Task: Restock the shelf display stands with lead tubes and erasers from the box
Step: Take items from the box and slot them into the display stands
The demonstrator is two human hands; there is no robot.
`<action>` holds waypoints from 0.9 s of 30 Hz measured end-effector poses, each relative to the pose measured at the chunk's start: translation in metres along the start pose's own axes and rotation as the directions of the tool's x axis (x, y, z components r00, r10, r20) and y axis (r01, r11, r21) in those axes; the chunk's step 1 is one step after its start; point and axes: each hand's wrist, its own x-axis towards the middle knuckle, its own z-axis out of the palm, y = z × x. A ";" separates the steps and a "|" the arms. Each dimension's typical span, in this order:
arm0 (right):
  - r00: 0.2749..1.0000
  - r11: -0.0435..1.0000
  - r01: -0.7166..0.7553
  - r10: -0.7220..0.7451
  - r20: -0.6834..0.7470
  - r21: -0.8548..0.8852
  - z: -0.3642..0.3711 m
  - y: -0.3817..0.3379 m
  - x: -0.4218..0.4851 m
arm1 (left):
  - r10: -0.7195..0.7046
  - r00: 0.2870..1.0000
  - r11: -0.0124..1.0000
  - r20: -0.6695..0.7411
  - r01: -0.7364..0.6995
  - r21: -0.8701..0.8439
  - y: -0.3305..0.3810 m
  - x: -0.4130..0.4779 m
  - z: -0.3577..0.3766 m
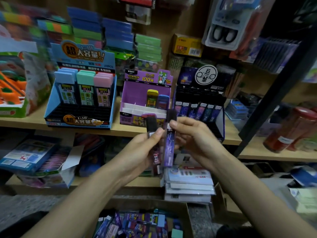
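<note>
My left hand (143, 148) grips a dark red lead tube (154, 146) with a black cap, held upright. My right hand (192, 134) pinches a purple lead tube (169, 146) beside it, also black-capped. Both hands hover in front of the shelf, below the purple display stand (145, 93), which holds a yellow tube and a blue tube. To its right stands a black display stand (199, 103) with a row of several purple and blue tubes. A blue stand (80, 93) on the left holds pastel-capped tubes. The cardboard box (137, 224) of mixed tubes and erasers sits below.
The wooden shelf (30, 121) carries toy boxes at the left and red-lidded jars (291, 131) at the right. A lower shelf holds stationery packs and a stack of white packets (188, 184). A dark metal post (274, 93) slants across the right side.
</note>
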 end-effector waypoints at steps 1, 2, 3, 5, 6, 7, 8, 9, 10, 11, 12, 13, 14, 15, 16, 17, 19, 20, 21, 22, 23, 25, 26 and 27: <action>0.994 0.993 0.062 -0.071 -0.083 -0.103 -0.009 -0.006 0.003 | 0.014 0.998 0.996 -0.053 -0.009 0.083 -0.002 0.003 -0.001; 0.969 0.960 0.137 -0.181 -0.168 -0.244 -0.019 -0.014 0.007 | 0.035 0.994 0.989 -0.104 -0.019 0.149 -0.003 0.007 -0.003; 0.922 0.893 0.203 -0.312 -0.228 -0.400 -0.030 -0.022 0.012 | 0.058 0.988 0.982 -0.146 -0.031 0.185 -0.003 0.010 -0.005; 0.825 0.751 0.253 -0.496 -0.269 -0.610 -0.053 -0.034 0.022 | 0.098 0.972 0.984 -0.214 -0.061 0.170 -0.001 0.018 -0.007; 0.791 0.712 0.246 -0.540 -0.288 -0.658 -0.066 -0.037 0.027 | 0.119 0.962 0.985 -0.244 -0.083 0.154 0.001 0.020 -0.008; 0.764 0.693 0.230 -0.564 -0.315 -0.684 -0.078 -0.038 0.032 | 0.141 0.954 0.983 -0.266 -0.104 0.151 0.002 0.023 -0.008; 0.744 0.687 0.212 -0.574 -0.341 -0.695 -0.089 -0.038 0.036 | 0.160 0.947 0.980 -0.280 -0.119 0.158 0.003 0.025 -0.009; 0.733 0.681 0.201 -0.581 -0.353 -0.705 -0.098 -0.037 0.040 | 0.176 0.942 0.977 -0.287 -0.131 0.169 0.002 0.027 -0.009; 0.727 0.671 0.200 -0.590 -0.351 -0.713 -0.105 -0.036 0.045 | 0.191 0.938 0.973 -0.291 -0.141 0.183 0.002 0.028 -0.010; 0.724 0.661 0.205 -0.599 -0.342 -0.722 -0.109 -0.035 0.049 | 0.205 0.933 0.968 -0.296 -0.149 0.200 0.001 0.030 -0.011; 0.723 0.651 0.206 -0.604 -0.334 -0.730 -0.112 -0.033 0.053 | 0.218 0.928 0.964 -0.303 -0.156 0.217 0.000 0.032 -0.011; 0.725 0.641 0.201 -0.606 -0.328 -0.741 -0.114 -0.031 0.056 | 0.229 0.923 0.959 -0.310 -0.160 0.234 -0.001 0.034 -0.011; 0.727 0.630 0.195 -0.607 -0.321 -0.752 -0.116 -0.028 0.059 | 0.239 0.918 0.955 -0.316 -0.164 0.245 -0.002 0.036 -0.012; 0.730 0.615 0.195 -0.611 -0.306 -0.764 -0.116 -0.026 0.061 | 0.249 0.915 0.952 -0.319 -0.170 0.254 -0.003 0.037 -0.012; 0.733 0.596 0.204 -0.619 -0.283 -0.776 -0.116 -0.024 0.063 | 0.257 0.912 0.949 -0.321 -0.175 0.262 -0.003 0.039 -0.012; 0.736 0.583 0.216 -0.624 -0.262 -0.783 -0.116 -0.023 0.065 | 0.263 0.909 0.946 -0.323 -0.177 0.270 -0.004 0.039 -0.012; 0.745 0.591 0.228 -0.618 -0.252 -0.774 -0.118 -0.021 0.067 | 0.271 0.906 0.944 -0.324 -0.183 0.275 -0.005 0.040 -0.012; 0.753 0.612 0.227 -0.604 -0.262 -0.757 -0.119 -0.022 0.068 | 0.275 0.907 0.943 -0.320 -0.188 0.275 -0.005 0.039 -0.012; 0.763 0.634 0.222 -0.586 -0.273 -0.741 -0.120 -0.022 0.069 | 0.281 0.907 0.940 -0.313 -0.194 0.281 -0.005 0.039 -0.011; 0.770 0.648 0.218 -0.573 -0.279 -0.730 -0.121 -0.023 0.069 | 0.290 0.908 0.934 -0.303 -0.200 0.297 -0.005 0.038 -0.010; 0.771 0.652 0.216 -0.570 -0.283 -0.726 -0.122 -0.023 0.070 | 0.302 0.908 0.925 -0.291 -0.206 0.318 -0.005 0.037 -0.008; 0.760 0.649 0.224 -0.583 -0.286 -0.727 -0.123 -0.025 0.071 | 0.321 0.908 0.912 -0.271 -0.219 0.346 -0.006 0.035 -0.006; 0.760 0.651 0.232 -0.585 -0.283 -0.723 -0.123 -0.025 0.071 | 0.323 0.908 0.911 -0.265 -0.223 0.348 -0.006 0.035 -0.005; 0.768 0.656 0.241 -0.580 -0.273 -0.715 -0.124 -0.026 0.072 | 0.322 0.910 0.911 -0.262 -0.222 0.347 -0.007 0.034 -0.004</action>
